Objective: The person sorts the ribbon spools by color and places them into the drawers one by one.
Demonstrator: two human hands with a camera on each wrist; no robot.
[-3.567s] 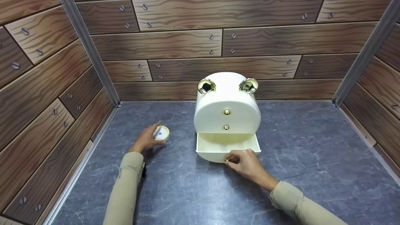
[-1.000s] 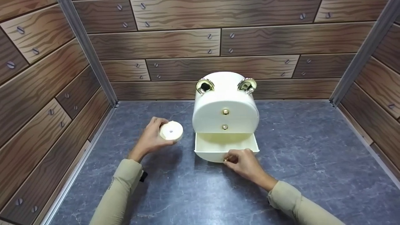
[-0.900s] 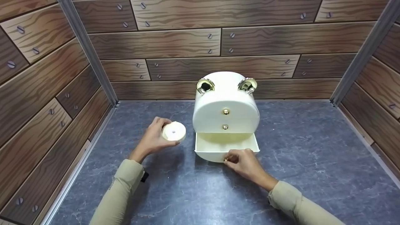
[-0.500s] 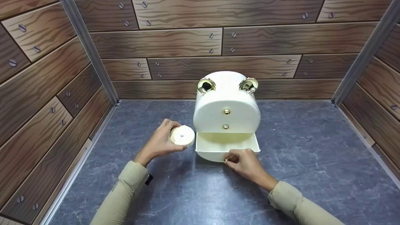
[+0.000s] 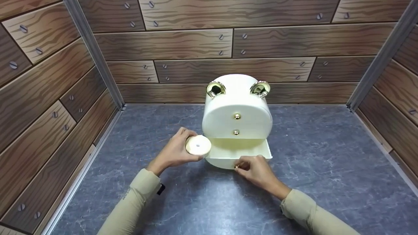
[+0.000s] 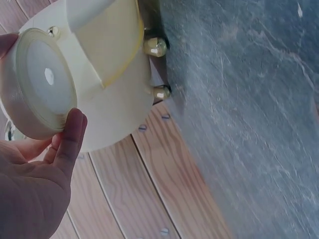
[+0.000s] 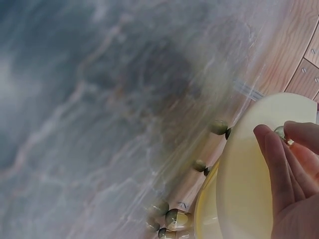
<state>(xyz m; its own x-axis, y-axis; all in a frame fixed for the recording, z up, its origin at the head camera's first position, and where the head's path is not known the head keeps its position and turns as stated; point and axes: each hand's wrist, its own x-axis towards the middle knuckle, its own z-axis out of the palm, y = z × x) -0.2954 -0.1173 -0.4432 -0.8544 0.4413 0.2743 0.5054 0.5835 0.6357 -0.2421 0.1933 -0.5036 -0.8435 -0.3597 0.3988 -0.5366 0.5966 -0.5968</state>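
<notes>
My left hand grips a cream ribbon spool by its edge, thumb on one side and fingers on the other. Held above the table, the spool overlaps the left side of a pulled-out drawer in the head view. That drawer is the lowest one of a cream round-topped drawer box. With thumb and fingertips, my right hand pinches the drawer's small gold knob. In the left wrist view, the spool shows a white flat face with a hole in its middle.
Two more gold knobs sit on the box's front, and gold feet stick out at its top. The box stands on a dark marbled tabletop. Wood-patterned walls close off the back and sides.
My left hand has taken the spool off the table at the left, lifted it and brought it rightward to the drawer's left edge. My right hand has stayed on the knob.
</notes>
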